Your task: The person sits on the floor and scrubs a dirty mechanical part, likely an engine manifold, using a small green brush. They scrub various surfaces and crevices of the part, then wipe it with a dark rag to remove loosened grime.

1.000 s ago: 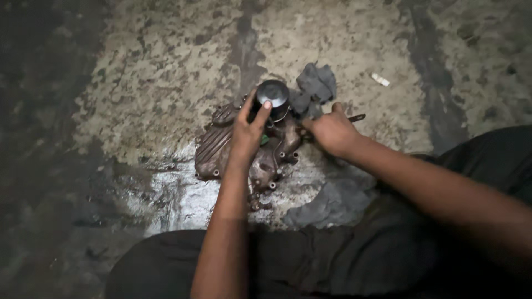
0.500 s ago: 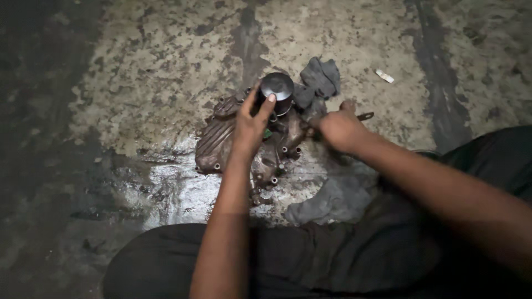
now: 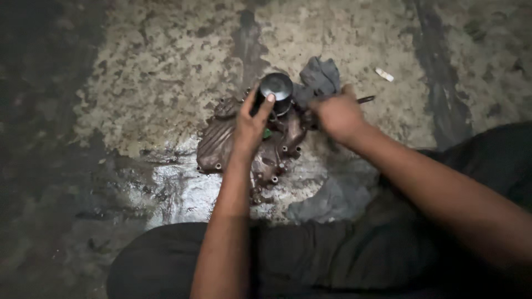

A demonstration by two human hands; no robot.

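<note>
Since 1 second ago both hands have slid slightly right along the casting, the view shifting with them.

The left hand is clamped on the black round-topped cylinder standing at the far end of the rusty brown ribbed metal engine casting, which lies on the stained concrete floor with its long axis running near-left to far-right. The right hand, just right of the cylinder, is closed on a thin dark metal tool pointing right, beside a grey crumpled rag. The left hand is nearer the cylinder.
</note>
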